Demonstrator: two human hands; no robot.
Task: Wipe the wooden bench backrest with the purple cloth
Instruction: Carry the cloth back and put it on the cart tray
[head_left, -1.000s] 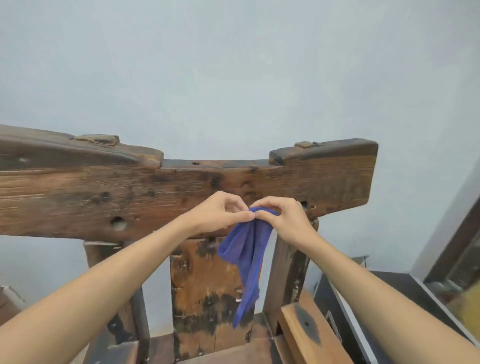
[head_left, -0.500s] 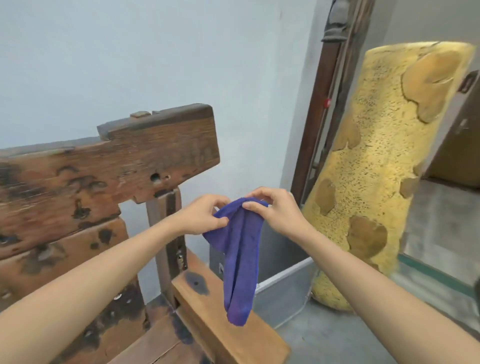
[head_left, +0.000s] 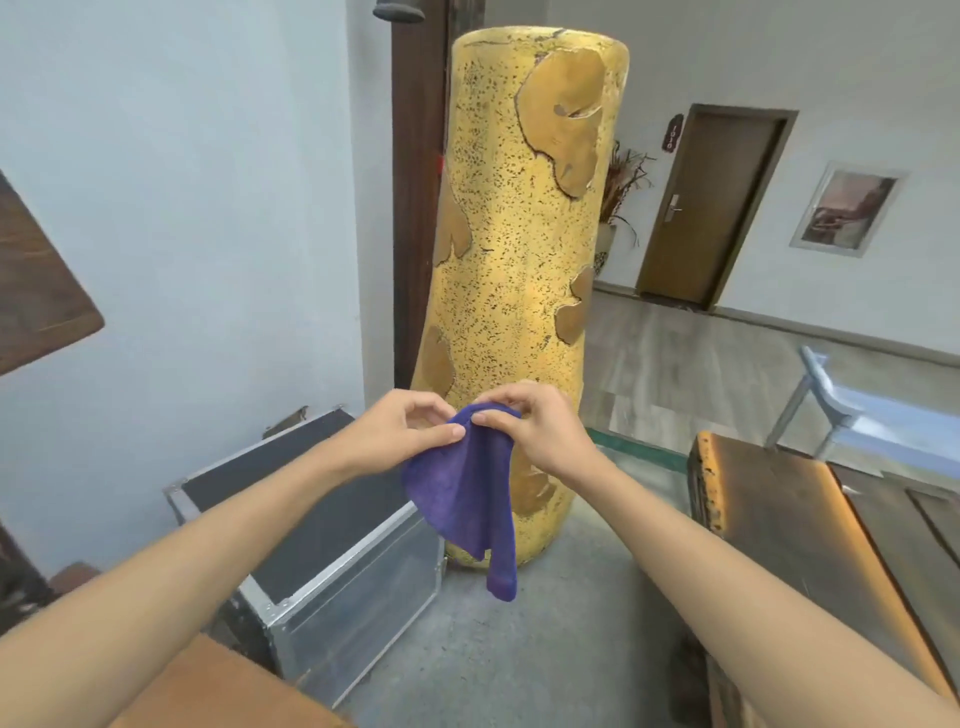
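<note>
Both bare arms reach forward from the bottom corners of the view and meet in the middle. The left hand (head_left: 402, 434) and the right hand (head_left: 535, 428) are close together, each pinching the top edge of the purple cloth (head_left: 465, 499) between thumb and fingertips, with the thumbs almost touching. The cloth hangs down from this pinch in a loose fold, tapering to a narrow tip at the bottom, and touches nothing else.

Directly behind the cloth stands a tall yellow speckled column (head_left: 519, 260) with smooth tan patches, resting on the grey floor (head_left: 545, 649). Below the left forearm sits a metal-edged case (head_left: 332, 561) with a dark top, against a pale wall. The wooden bench shows only in pieces: a dark corner of its backrest (head_left: 41, 291) at the far left edge, well apart from the cloth, and a strip of brown wood at the bottom left corner.

At the right edge is a dark wooden surface (head_left: 810, 519), and beyond it a white chair (head_left: 852, 410), a brown door (head_left: 711, 208) and a framed picture (head_left: 844, 210) on the wall
</note>
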